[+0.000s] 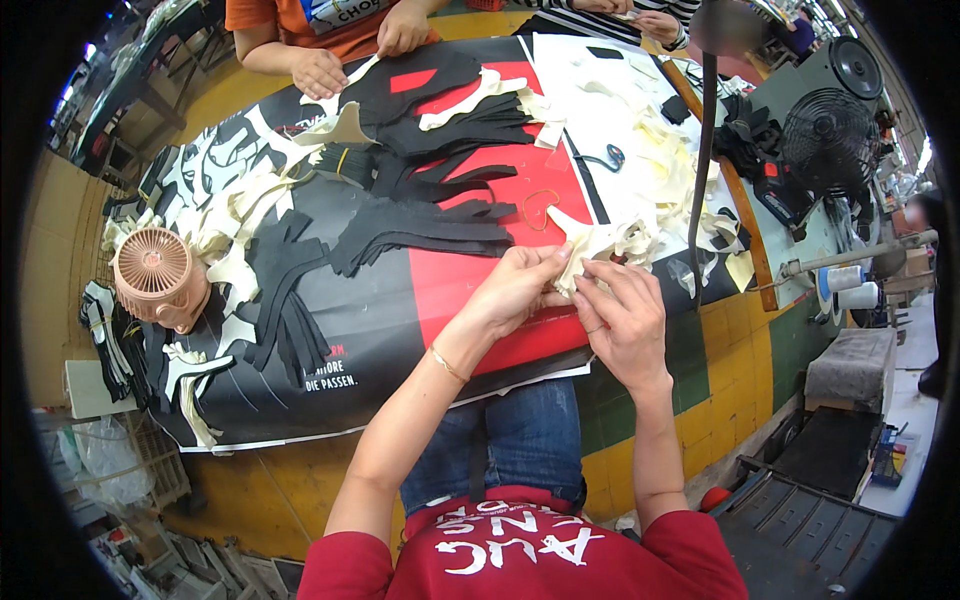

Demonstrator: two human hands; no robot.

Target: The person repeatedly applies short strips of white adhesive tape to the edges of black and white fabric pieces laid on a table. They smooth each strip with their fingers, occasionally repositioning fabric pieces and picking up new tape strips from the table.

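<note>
Near the table's front edge, both my hands hold a cream fabric piece (578, 243). My left hand (515, 290) pinches its edge from the left, with a thin bracelet at the wrist. My right hand (628, 318) meets it from the right, thumb and fingertips pressed together on the lower part of the piece. Fingers partly hide where the two grips meet. Just beyond lies a loose pile of cream cut pieces (640, 165). Stacks of black cut strips (425, 235) are to the left of my hands, and a thin rubber band (540, 208) lies close by.
A pink fan (155, 262) stands at the table's left among more cut pieces. Across the table, a person in orange handles a cream piece with their hands (320, 75); another wears striped sleeves. A dark pole (703, 170), black fan (832, 140) and thread cones (858, 297) are at right.
</note>
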